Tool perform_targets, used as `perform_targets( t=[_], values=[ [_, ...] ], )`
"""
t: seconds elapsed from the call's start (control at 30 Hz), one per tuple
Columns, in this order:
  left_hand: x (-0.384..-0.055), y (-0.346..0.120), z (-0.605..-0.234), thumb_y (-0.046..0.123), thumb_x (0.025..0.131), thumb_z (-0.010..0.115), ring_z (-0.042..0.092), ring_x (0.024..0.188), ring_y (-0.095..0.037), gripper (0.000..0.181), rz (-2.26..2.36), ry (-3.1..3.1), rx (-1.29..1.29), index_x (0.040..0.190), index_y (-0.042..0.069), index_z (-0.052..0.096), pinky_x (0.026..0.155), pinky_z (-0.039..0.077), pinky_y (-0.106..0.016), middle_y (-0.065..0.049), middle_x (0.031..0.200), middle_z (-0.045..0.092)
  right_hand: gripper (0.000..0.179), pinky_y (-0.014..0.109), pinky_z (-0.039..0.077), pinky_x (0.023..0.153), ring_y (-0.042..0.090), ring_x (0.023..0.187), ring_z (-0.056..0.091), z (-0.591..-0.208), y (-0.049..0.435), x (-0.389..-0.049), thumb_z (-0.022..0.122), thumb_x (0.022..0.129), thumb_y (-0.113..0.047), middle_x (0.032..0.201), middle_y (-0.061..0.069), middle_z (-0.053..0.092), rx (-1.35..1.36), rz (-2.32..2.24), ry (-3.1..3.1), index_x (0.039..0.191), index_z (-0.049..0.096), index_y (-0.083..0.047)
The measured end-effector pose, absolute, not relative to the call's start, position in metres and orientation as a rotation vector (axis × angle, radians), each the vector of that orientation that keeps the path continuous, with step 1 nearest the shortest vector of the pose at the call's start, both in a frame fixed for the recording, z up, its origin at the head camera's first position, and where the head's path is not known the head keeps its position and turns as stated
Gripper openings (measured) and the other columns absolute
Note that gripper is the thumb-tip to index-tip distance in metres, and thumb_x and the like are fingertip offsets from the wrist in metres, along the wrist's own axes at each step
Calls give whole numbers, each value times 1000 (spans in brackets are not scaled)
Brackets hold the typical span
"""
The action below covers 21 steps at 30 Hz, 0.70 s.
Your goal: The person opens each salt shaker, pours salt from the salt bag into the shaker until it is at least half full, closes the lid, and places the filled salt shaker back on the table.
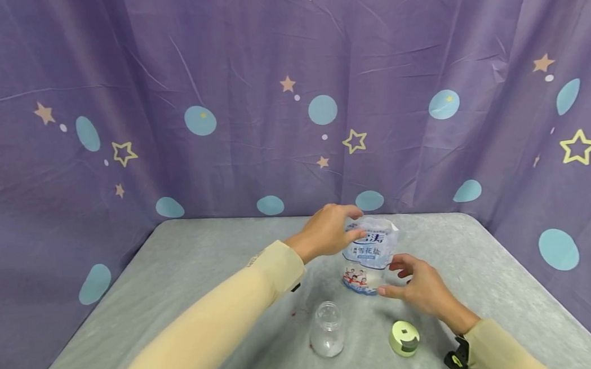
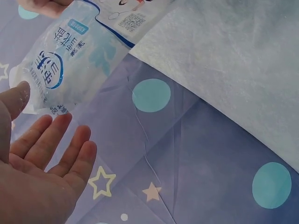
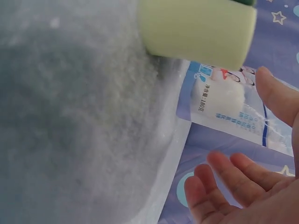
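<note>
A blue-and-white salt bag (image 1: 366, 256) stands upright on the table, its printed front facing the head camera. At its top left is my left hand (image 1: 326, 232), thumb and fingers apart around the upper edge; in the left wrist view the fingers (image 2: 70, 154) are spread loosely and do not grip the bag. My right hand (image 1: 426, 286) is at the bag's lower right side, with the thumb and fingers parted. In the right wrist view the right fingers (image 3: 233, 179) are relaxed, and whether they touch the bag cannot be told.
A clear open-mouthed jar (image 1: 327, 335) stands on the grey-covered table (image 1: 219, 268), in front of the bag. Right of the jar lies a pale green lid (image 1: 400, 342) with a dark green part. A purple patterned curtain (image 1: 252, 147) hangs behind the table and at both sides.
</note>
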<state>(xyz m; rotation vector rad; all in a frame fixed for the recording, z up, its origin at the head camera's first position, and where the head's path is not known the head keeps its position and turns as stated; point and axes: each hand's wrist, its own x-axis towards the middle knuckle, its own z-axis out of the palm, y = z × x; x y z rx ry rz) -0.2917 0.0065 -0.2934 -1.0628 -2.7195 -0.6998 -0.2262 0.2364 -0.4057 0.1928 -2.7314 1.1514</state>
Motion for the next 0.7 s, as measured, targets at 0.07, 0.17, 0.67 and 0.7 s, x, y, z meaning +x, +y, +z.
perform_targets(
  t=[0.07,0.17,0.67,0.7],
  values=[
    [-292,8,-294,31,97,73,64,120,-18,43,-727,-2731,-1069,136,12,65,100,50,-32,-1,129,70,71,42,54,82,32,102,66,-407,235,-229,95,72,-33,116,14,72,188,1151,-2745,127,63,-1],
    [-291,12,-295,29,98,72,64,119,-16,42,-758,-2745,-1061,136,13,66,99,51,-32,-1,129,69,67,41,54,81,30,101,66,-409,234,-233,95,71,-34,114,11,72,161,1146,-2768,122,65,-4],
    [-290,21,-293,25,98,71,68,95,-11,19,-722,-2732,-1015,114,17,76,83,54,-26,4,106,74,65,37,53,75,27,96,63,-410,227,-243,96,68,-26,107,7,71,173,1144,-2888,122,68,-5],
    [-291,21,-293,24,98,71,67,89,-10,13,-714,-2725,-1017,108,18,76,78,53,-26,5,99,74,64,36,52,73,25,94,63,-411,226,-244,97,68,-26,104,6,71,182,1136,-2893,120,68,-4]
  ],
)
